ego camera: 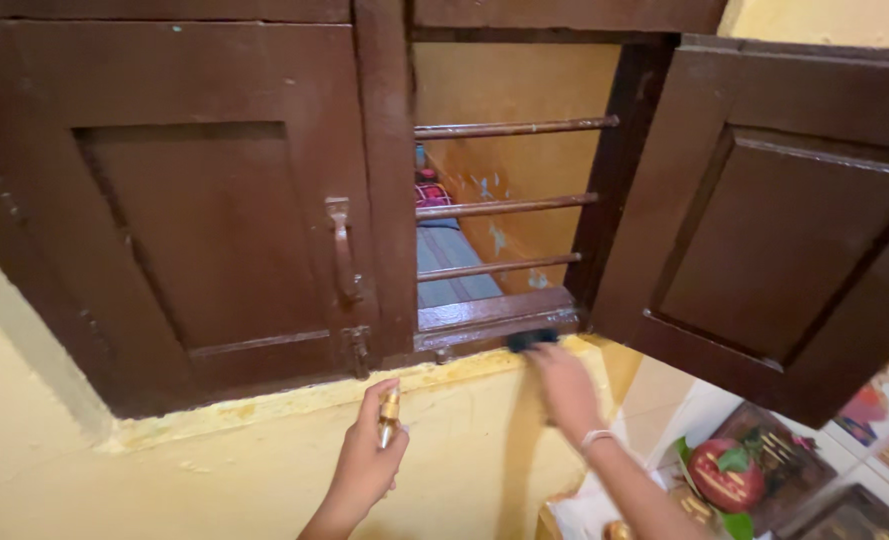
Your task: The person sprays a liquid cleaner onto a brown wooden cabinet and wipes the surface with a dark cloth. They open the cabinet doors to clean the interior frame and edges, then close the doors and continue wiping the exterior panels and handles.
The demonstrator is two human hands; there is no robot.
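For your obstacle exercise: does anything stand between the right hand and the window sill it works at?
Nothing visible does. The right hand already presses a dark cloth onto the sill, below the bars; the shutter is swung aside.

Brown wooden window (384, 190) in our yellow wall (214, 470).
We see one shutter (774, 220) swung open, horizontal bars (509, 207) across the gap.

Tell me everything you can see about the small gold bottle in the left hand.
The small gold bottle is slim, shiny and metallic-looking, with a narrower upper part that looks like a spray top; details are too small to tell. It stands roughly upright in the left hand, whose fingers wrap around it and hide its lower body. It is held before the yellow wall, just beneath the brown window frame, not touching either.
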